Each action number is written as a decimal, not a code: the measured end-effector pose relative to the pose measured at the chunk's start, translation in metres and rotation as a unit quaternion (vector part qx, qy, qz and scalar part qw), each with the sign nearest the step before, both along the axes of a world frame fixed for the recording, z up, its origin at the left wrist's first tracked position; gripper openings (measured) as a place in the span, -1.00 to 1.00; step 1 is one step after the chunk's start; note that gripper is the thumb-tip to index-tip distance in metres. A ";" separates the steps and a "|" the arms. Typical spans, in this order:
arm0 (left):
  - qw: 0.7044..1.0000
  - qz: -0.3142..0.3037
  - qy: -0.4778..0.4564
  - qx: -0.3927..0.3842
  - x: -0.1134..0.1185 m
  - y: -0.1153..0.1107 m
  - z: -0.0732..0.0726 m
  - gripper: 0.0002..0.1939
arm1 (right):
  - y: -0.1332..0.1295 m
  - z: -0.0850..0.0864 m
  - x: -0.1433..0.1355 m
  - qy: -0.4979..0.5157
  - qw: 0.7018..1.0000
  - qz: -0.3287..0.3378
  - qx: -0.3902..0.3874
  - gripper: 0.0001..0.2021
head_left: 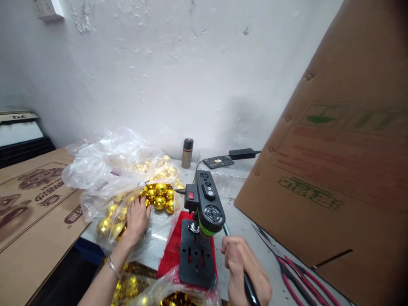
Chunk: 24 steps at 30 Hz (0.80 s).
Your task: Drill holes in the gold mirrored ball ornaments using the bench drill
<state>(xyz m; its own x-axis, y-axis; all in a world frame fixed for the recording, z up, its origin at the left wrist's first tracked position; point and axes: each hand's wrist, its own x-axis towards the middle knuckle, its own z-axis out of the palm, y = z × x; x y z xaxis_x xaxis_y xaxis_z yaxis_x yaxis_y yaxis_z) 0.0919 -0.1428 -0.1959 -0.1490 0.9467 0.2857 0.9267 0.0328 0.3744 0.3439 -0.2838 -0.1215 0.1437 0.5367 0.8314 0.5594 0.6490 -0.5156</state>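
My left hand (138, 217) reaches among shiny gold mirror-faceted balls (160, 195) in a clear plastic bag (105, 165). Its fingers are stretched out and apart, touching the balls, though some fingertips are hidden. On the right, my right hand (244, 270) is closed round a black-handled tool with a thin shaft (250, 289); the shaft's tip is hidden behind the device. Between my hands stands a black device (208, 199) with round vents and a red switch, over a slotted black base plate (196, 255). Red cloth or sheet (170, 250) lies under the plate.
Red-and-black-handled scissors or shears (299, 278) lie at the right, below a large cardboard box (338, 140). Another box (38, 195) is at the left. Near the wall are a black-capped bottle (187, 153) and a black adapter (242, 153). More bagged balls (132, 287) are in front.
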 end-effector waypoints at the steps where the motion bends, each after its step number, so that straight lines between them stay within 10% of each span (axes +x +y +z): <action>1: 1.000 0.014 -0.001 -0.028 0.000 0.010 0.000 -0.66 | 0.000 -0.001 0.000 0.000 1.000 -0.001 0.000 -0.75; 9: 0.978 -0.032 -0.185 -0.089 -0.004 -0.012 -0.007 -0.49 | -0.001 0.001 0.003 -0.018 1.000 0.016 -0.009 -0.75; 11: 0.917 -0.064 -0.368 -0.140 0.002 -0.033 -0.007 -0.39 | -0.002 0.003 0.002 -0.022 1.000 0.021 -0.004 -0.75; 14: 0.748 -0.070 -0.633 -0.188 0.023 -0.067 -0.008 -0.24 | -0.002 0.008 0.001 -0.018 1.000 0.013 0.006 -0.75; 17: 0.679 -0.069 -0.704 -0.198 0.051 -0.092 -0.011 -0.15 | -0.003 0.012 0.001 -0.022 1.000 0.003 0.001 -0.75; 24: 0.846 -0.117 -0.502 -0.135 0.092 -0.108 -0.028 -0.37 | -0.005 0.013 0.006 -0.056 0.998 0.014 -0.011 -0.75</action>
